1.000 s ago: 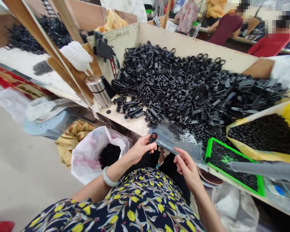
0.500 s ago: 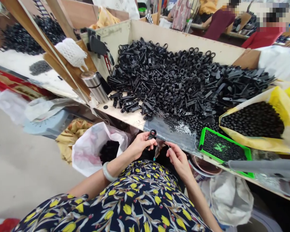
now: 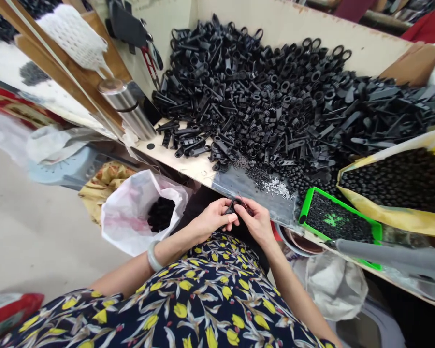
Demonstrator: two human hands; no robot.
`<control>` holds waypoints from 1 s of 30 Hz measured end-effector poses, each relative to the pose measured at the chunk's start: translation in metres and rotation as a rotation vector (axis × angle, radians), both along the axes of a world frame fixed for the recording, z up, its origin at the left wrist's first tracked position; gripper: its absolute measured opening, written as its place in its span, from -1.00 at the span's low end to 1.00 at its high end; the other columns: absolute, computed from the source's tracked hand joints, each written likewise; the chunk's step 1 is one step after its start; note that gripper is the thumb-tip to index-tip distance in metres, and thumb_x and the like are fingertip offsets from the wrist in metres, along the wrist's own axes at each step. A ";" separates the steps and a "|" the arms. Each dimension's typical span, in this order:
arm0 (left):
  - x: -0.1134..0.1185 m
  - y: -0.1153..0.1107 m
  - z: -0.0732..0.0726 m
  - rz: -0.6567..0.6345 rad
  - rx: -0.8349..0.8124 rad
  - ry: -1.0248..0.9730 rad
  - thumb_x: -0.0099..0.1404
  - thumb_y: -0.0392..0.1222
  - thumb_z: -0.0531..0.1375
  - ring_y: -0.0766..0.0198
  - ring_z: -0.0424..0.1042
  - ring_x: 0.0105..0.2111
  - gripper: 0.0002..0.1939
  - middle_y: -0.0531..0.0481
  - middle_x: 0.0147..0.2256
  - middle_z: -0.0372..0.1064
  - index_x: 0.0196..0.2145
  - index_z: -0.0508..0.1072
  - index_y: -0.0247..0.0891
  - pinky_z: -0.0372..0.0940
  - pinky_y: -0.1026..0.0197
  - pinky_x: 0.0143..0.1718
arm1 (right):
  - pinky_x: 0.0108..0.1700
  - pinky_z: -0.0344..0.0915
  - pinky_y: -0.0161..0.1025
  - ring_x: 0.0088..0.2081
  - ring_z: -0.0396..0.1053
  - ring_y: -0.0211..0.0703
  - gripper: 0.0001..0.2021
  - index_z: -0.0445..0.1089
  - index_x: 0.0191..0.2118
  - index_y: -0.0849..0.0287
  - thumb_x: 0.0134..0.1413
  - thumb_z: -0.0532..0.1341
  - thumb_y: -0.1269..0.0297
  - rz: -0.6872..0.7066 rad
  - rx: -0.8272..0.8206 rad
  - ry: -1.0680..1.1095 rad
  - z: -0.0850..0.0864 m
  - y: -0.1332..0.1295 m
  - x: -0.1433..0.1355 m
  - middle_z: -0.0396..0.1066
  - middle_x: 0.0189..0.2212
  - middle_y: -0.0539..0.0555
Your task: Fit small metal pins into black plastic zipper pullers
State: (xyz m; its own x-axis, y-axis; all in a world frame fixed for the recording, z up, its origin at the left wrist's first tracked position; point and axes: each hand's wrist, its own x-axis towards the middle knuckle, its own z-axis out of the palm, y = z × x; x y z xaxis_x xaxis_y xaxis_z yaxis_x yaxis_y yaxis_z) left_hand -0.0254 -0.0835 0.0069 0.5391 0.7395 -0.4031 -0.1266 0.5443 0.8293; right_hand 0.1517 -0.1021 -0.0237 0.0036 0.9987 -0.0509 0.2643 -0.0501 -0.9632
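Head view showed both hands together just off the workbench's point(image 3: 186, 166) near edge, above the lap. One black part point(image 3: 231, 208) sat between them, at the fingertips of the left hand point(image 3: 215, 216), whose thumb and fingers were pinched around it. The right hand point(image 3: 258, 222) met the same part from the right, thumb laid against it and fingers bent behind; whether these gripped the part or something smaller could not be told, as the fingers hid the spot.

Beyond the hands, a grey sheet point(image 3: 237, 184) lay along the near edge, with small white pins point(image 3: 278, 187) scattered toward its far side. A great heap of black parts point(image 3: 257, 101) filled the workbench from there to its back wall. To the right, a green tray point(image 3: 306, 205) of small black pieces stood at the near edge, just beside an open yellow bag point(image 3: 391, 213). Near the left end stood a steel flask point(image 3: 130, 112).
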 end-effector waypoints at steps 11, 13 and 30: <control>-0.002 -0.008 -0.006 -0.182 -0.059 0.048 0.20 0.01 0.38 0.36 0.41 -0.57 -0.59 -0.03 -0.41 0.48 -0.19 0.35 -0.31 0.19 0.32 -0.54 | -0.08 0.40 -0.20 -0.20 0.46 -0.11 -0.65 0.47 0.17 0.09 0.43 0.11 0.12 0.188 0.140 -0.250 0.003 -0.026 0.014 0.48 -0.21 0.10; -0.002 -0.007 -0.008 -0.218 -0.095 0.025 0.18 0.07 0.40 0.34 0.42 -0.56 -0.51 -0.07 -0.39 0.50 -0.15 0.37 -0.33 0.20 0.31 -0.55 | -0.08 0.40 -0.19 -0.19 0.46 -0.10 -0.64 0.47 0.17 0.06 0.44 0.09 0.11 0.204 0.115 -0.255 0.003 -0.029 0.016 0.47 -0.19 0.11; -0.002 -0.005 -0.008 -0.283 -0.223 -0.005 0.18 0.01 0.40 0.38 0.40 -0.57 -0.60 -0.01 -0.46 0.46 -0.25 0.38 -0.33 0.17 0.36 -0.59 | -0.09 0.41 -0.16 -0.23 0.51 -0.12 -0.64 0.54 0.11 0.08 0.35 0.22 0.04 0.139 -0.081 -0.082 -0.006 -0.034 0.032 0.54 -0.13 0.12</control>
